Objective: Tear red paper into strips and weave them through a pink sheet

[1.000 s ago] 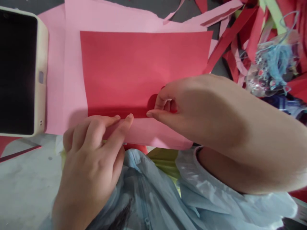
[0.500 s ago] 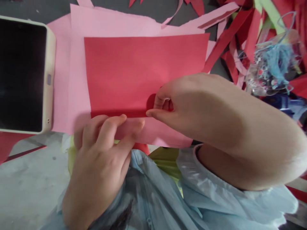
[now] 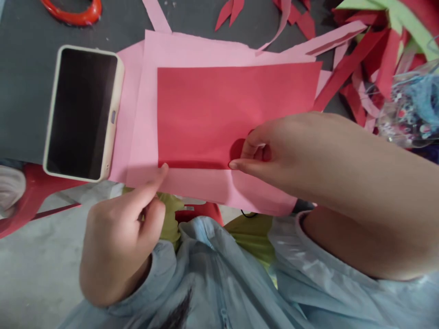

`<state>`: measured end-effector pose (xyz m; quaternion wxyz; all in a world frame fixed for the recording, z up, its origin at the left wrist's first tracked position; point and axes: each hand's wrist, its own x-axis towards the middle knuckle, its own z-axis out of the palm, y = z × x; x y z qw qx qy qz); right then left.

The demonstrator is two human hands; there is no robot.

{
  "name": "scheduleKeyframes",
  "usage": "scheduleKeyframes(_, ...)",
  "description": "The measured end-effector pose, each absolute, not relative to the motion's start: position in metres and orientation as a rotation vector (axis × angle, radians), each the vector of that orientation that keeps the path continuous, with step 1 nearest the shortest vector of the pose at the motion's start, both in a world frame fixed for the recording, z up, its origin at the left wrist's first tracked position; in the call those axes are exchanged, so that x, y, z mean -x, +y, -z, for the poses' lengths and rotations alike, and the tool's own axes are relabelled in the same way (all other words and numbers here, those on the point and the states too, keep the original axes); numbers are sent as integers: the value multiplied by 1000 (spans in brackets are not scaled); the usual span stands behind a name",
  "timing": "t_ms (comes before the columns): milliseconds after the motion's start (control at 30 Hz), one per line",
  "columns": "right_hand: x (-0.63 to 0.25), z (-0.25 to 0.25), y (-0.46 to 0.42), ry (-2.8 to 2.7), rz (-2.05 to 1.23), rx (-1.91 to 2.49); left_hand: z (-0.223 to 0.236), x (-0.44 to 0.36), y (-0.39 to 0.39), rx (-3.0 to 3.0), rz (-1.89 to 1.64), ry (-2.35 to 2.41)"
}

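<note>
A red paper sheet (image 3: 212, 109) lies folded on top of larger pink paper sheets (image 3: 192, 50) on a dark table. My right hand (image 3: 291, 155) is curled, its thumb and fingers pinching the red sheet's near edge around the middle. My left hand (image 3: 116, 237) has its index finger stretched out, the tip touching the red sheet's near left corner. Its other fingers are curled in and hold nothing I can see. Light blue sleeves cover both my arms.
A phone in a cream case (image 3: 82, 112) lies screen-up left of the papers. A red looped object (image 3: 73, 13) sits at the far left edge. Several red, pink and green paper strips (image 3: 360, 59) are piled far right, beside a clear bag with blue thread (image 3: 411, 109).
My left hand slid left along the red sheet's near edge and curled, leaving only the index finger out. The right hand kept its pinch. The view shifted, so more table shows.
</note>
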<state>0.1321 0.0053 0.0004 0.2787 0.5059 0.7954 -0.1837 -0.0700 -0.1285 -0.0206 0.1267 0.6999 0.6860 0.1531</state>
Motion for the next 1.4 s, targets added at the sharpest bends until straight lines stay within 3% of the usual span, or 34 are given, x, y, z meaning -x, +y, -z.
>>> scheduleKeyframes(967, -137, 6, -3, 2465, 514, -1339, 25, 15, -110, -2254, -267, 1821)
scheduleKeyframes(1400, -155, -12, 3, 2036, 655, -1533, 27, 11, -109, -2106, -342, 1900)
